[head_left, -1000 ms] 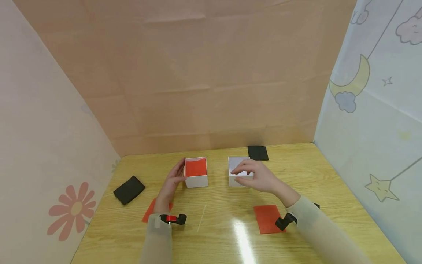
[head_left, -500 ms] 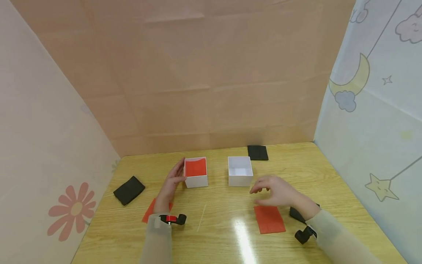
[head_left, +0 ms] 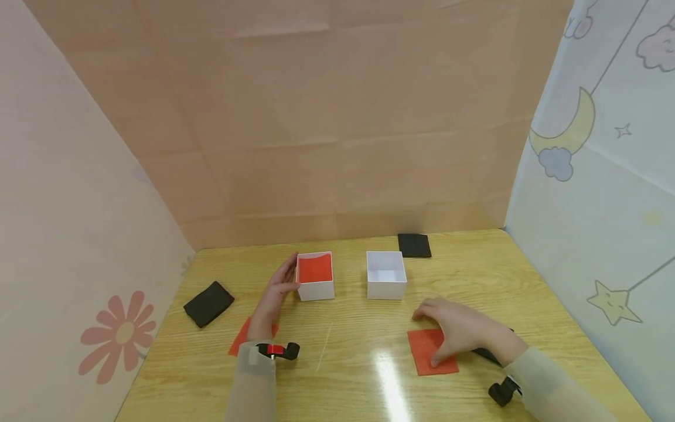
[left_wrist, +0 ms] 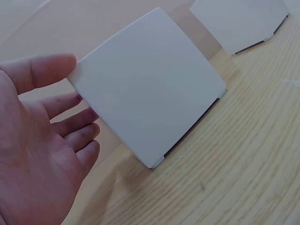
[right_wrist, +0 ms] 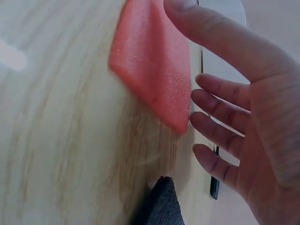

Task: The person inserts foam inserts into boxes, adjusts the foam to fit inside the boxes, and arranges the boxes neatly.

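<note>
My left hand (head_left: 272,297) rests against the left side of a white open-topped box (head_left: 316,291). Its fingers are extended, with the thumb at the near corner, as the left wrist view also shows. A folded red cloth (head_left: 314,268) lies inside that box. Over a second red cloth (head_left: 420,346) on the table hovers my right hand (head_left: 464,327), thumb and fingers spread apart. In the right wrist view the fingers hold nothing, and the flat red cloth (right_wrist: 154,61) shows beyond the thumb. Another white box (head_left: 387,291), with nothing visible in it, stands right of the first.
One folded black cloth (head_left: 208,304) lies at the left, another (head_left: 414,245) behind the right box. A third black cloth (head_left: 487,354) is partly hidden under my right wrist. Beneath my left wrist a red cloth (head_left: 241,338) shows. Walls enclose the wooden table (head_left: 348,387).
My right hand has moved from over the right box back toward me and to the right, down to the red cloth, its thumb and fingers spreading wider. The left hand has stayed at its box.
</note>
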Demonstrator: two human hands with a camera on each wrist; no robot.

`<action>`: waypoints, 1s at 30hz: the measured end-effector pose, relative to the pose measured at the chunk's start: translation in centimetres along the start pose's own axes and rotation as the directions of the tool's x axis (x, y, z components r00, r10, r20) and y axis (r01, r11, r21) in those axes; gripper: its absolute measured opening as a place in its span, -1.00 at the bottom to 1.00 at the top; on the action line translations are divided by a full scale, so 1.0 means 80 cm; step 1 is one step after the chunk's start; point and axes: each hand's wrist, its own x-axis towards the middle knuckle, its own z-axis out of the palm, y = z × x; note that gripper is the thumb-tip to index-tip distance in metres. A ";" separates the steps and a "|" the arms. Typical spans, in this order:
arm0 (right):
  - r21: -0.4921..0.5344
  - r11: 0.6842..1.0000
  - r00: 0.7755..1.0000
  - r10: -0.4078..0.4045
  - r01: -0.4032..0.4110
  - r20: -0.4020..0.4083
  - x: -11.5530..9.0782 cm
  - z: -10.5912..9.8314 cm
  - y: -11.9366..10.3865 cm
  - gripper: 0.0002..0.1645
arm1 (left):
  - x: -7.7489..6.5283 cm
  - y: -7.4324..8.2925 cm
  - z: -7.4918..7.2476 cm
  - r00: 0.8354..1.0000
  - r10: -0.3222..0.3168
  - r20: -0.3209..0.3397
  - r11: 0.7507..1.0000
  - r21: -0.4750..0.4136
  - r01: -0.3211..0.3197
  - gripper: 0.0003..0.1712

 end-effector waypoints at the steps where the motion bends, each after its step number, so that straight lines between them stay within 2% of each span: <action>1: 0.000 1.000 1.000 0.008 -0.008 0.007 -0.001 0.001 0.000 0.08 | 0.000 0.000 0.000 1.000 -0.001 -0.001 1.000 0.000 0.001 -0.10; 9: -0.007 1.000 0.999 -0.019 0.020 0.029 -0.011 0.006 0.003 0.31 | 0.001 0.000 0.003 1.000 0.009 0.005 1.000 -0.014 -0.009 -0.12; 14: -0.028 0.998 0.998 -0.056 0.057 0.021 -0.015 0.009 0.003 0.36 | 0.001 0.000 0.003 1.000 -0.001 -0.005 1.000 -0.009 0.001 -0.11; 18: -0.046 0.997 0.998 -0.057 0.058 0.023 -0.016 0.009 0.001 0.30 | -0.001 -0.001 0.002 1.000 0.002 -0.006 1.000 -0.004 -0.003 -0.11; 25: -0.042 0.998 0.998 -0.055 0.055 0.011 -0.014 0.005 -0.001 0.05 | -0.002 -0.002 0.002 1.000 0.008 -0.002 1.000 -0.005 -0.008 -0.10; 30: -0.049 0.996 0.998 -0.069 0.069 0.005 -0.014 0.004 0.000 -0.05 | -0.001 -0.001 0.000 1.000 0.011 0.003 1.000 -0.003 -0.011 -0.10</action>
